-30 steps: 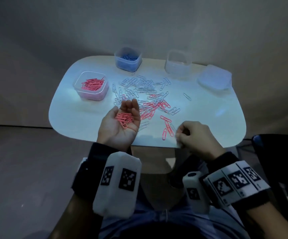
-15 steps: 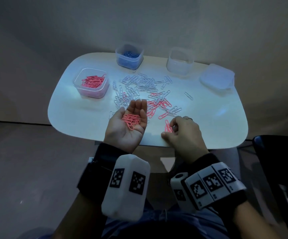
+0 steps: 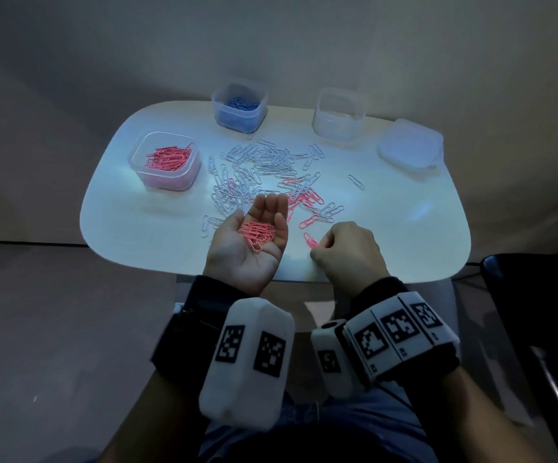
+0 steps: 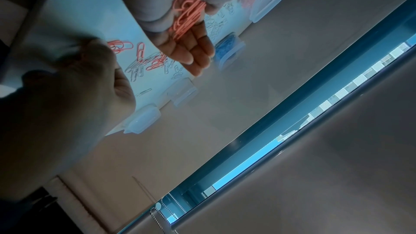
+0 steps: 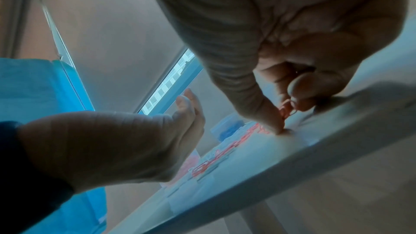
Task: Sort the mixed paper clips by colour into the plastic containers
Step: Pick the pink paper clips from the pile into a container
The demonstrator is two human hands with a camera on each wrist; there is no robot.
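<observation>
The left hand (image 3: pixel 254 243) lies palm up, fingers relaxed, cradling a heap of pink clips (image 3: pixel 257 232) above the counter's (image 3: pixel 144 235) near edge. The right hand (image 3: pixel 344 252) pinches a pink clip (image 3: pixel 310 240) there; it could slip off that edge. A tilt would spill the heap. How many clips the pinch holds is hidden.

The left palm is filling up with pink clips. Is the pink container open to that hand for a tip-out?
Probably yes: the left hand lies palm-up, and the pink container stands lidless ahead-left, with only bare table between.
</observation>
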